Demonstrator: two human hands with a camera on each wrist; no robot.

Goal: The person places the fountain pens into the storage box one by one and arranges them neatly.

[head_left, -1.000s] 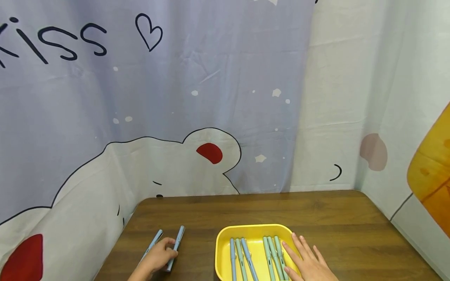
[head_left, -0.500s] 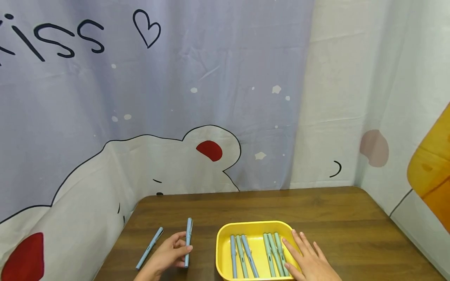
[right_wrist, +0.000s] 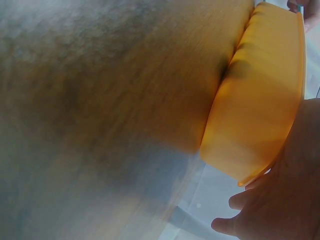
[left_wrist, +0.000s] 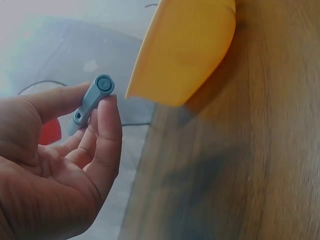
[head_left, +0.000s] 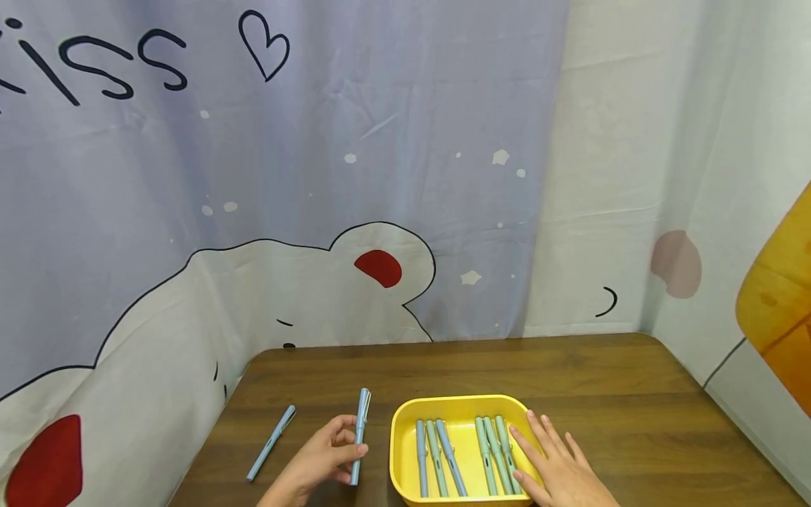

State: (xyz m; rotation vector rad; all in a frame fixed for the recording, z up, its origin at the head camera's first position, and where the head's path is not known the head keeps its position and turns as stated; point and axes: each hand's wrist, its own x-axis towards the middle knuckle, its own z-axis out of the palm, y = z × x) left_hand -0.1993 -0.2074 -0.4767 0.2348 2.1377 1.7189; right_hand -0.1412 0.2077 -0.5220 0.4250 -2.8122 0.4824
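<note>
My left hand [head_left: 324,451] pinches a blue pen [head_left: 360,429] between thumb and fingers, just left of the yellow tray [head_left: 456,403]. The left wrist view shows the pen's round end [left_wrist: 103,83] tipped toward the camera, raised above the table. My right hand [head_left: 564,468] rests on the tray's right rim with fingers spread and straight, some tips reaching inside. In the tray's left part lie a blue pen [head_left: 422,458], a green pen [head_left: 436,458] and another blue pen [head_left: 451,458]. Three green pens [head_left: 486,454] lie together in its right part.
Another blue pen [head_left: 271,443] lies slanted on the wooden table [head_left: 507,366], left of my left hand. A printed curtain [head_left: 469,211] hangs right behind the table's far edge.
My left hand has picked up the blue pen from the table and carried it right, toward the tray. My right hand has stayed at the tray's rim.
</note>
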